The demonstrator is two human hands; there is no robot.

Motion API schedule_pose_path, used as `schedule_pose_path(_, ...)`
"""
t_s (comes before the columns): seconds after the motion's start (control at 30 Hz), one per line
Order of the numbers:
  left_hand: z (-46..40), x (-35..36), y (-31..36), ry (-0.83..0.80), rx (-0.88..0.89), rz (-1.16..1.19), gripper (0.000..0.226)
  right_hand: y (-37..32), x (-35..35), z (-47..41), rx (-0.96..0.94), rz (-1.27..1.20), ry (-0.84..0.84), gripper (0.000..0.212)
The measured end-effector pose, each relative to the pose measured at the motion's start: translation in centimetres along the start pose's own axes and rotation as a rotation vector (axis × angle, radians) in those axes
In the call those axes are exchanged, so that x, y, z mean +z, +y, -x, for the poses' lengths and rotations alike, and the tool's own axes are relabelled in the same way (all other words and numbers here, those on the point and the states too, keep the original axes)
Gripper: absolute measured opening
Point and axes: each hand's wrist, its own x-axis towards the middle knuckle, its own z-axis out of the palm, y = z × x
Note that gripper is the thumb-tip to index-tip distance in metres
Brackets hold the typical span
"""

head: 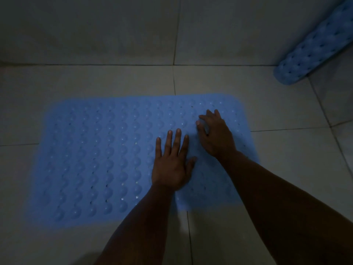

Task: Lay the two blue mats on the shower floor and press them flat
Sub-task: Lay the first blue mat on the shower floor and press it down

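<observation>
The chief risk at this point was a mat that looked flat but was not gripping: the first blue mat (107, 159) lay spread on the tiled shower floor (282, 188), and both hands were bunched toward its right half, so the left half and the near corners could have been left unpressed and slid underfoot. Pressing so close to one end might also have shifted the whole sheet across the smooth tile. The light was dim, so whether the far-left edge sat fully down could not be told.

The left hand (172, 167) rested palm-down on the mat with fingers spread and extended, gripping nothing. The right hand (215, 136) lay just beside it, nearer the mat's far right corner, fingers bent and their tips on the surface, likewise holding nothing. The two hands were close but not touching.

The second blue mat (315, 46) stood apart, seemingly folded or rolled, leaning in the far right corner against the wall (95, 29), not yet laid.
</observation>
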Motion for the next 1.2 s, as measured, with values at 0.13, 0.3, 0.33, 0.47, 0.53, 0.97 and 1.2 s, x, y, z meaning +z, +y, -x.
schedule_pose_path(0.13,-0.2,-0.1,-0.1,-0.041,0.018,-0.008,0.071,0.2,0.2,0.8,-0.006,0.0,-0.017,0.044)
schedule_pose_path(0.3,-2.7,-2.9,1.0,-0.343,-0.095,0.038,0.071,-0.1,-2.0,1.9,0.01,0.081,-0.093,0.048)
schedule_pose_path(0.33,-3.5,-4.0,1.1,-0.389,-0.094,0.038,0.069,-0.3,-2.4,2.3,0.008,0.109,-0.102,0.051)
schedule_pose_path(0.47,-4.5,-7.6,0.5,-0.193,-0.088,0.014,0.061,-1.7,-2.5,3.5,0.042,0.115,-0.125,0.066)
schedule_pose_path(0.53,-4.1,-7.9,0.3,-0.153,-0.109,0.047,0.062,-1.6,-1.5,4.1,-0.016,0.157,-0.136,0.065)
schedule_pose_path(0.97,-1.9,-2.7,-1.5,0.059,-0.089,-0.015,0.053,1.3,5.1,6.4,-0.153,0.411,-0.121,0.082)
schedule_pose_path(1.2,-2.7,-2.6,-1.7,0.097,-0.108,0.012,0.059,1.4,4.7,6.2,-0.144,0.418,-0.247,0.093)
